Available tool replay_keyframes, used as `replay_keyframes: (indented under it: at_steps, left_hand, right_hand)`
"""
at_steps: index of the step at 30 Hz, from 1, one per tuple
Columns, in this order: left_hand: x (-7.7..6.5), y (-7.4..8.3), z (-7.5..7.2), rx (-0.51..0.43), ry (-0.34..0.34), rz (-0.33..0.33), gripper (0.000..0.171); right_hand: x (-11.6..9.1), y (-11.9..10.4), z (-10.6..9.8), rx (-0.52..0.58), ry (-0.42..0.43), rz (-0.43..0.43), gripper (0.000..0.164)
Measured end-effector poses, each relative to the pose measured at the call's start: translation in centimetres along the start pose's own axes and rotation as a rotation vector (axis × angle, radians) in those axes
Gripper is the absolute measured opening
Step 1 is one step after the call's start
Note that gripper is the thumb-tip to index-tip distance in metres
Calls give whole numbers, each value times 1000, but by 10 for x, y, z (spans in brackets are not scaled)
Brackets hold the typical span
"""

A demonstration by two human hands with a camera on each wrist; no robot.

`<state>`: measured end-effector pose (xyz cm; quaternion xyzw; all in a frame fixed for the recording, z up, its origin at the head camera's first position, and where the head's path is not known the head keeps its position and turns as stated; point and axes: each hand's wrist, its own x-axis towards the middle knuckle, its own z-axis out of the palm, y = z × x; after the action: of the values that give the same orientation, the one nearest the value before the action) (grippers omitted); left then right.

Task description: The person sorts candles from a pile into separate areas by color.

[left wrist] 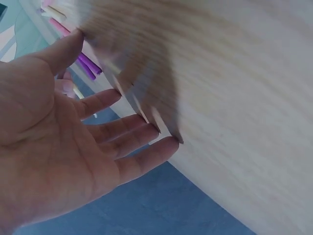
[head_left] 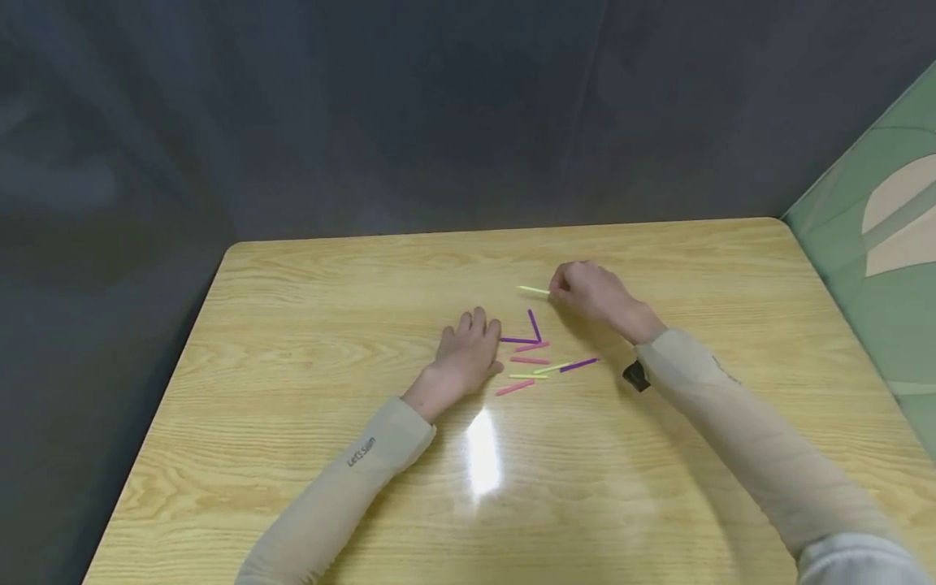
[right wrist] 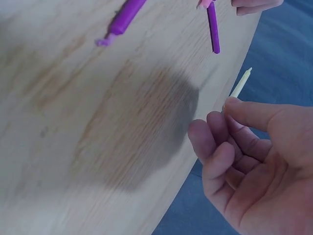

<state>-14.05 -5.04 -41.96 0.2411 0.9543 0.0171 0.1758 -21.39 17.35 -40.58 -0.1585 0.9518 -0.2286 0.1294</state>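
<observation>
My right hand [head_left: 592,291] pinches one end of a thin yellow candle [head_left: 532,289] between thumb and fingertips, above the far part of the table; its wick end points away from the fingers in the right wrist view. My left hand [head_left: 464,353] has its fingers spread, fingertips at the tabletop, just left of the other candles. Two purple candles [head_left: 535,325] meet at a corner, one end close to the left index finger. Below them lie pink candles [head_left: 530,360] and yellow candles [head_left: 528,376], and another purple candle [head_left: 578,366] slants off to the right.
The wooden table [head_left: 292,325] has rounded far corners. Behind it hangs a dark cloth [head_left: 439,122], and a green patterned panel [head_left: 899,244] stands along the right side. A small black object [head_left: 636,376] shows under the right cuff.
</observation>
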Motion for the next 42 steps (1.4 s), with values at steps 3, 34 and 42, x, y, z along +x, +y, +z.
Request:
replay_keyframes:
  at_steps: [3, 34, 42]
  left_hand:
    - [0, 2, 1, -4, 5, 10, 59]
    - [-7, -4, 4, -52, 108, 58, 44]
    - [-10, -7, 3, -51, 108, 58, 44]
  right_hand:
    - [3, 2, 1, -3, -3, 4, 19]
    - [24, 19, 10, 126, -76, 4, 12]
    - [27, 19, 8, 172, -105, 24, 12]
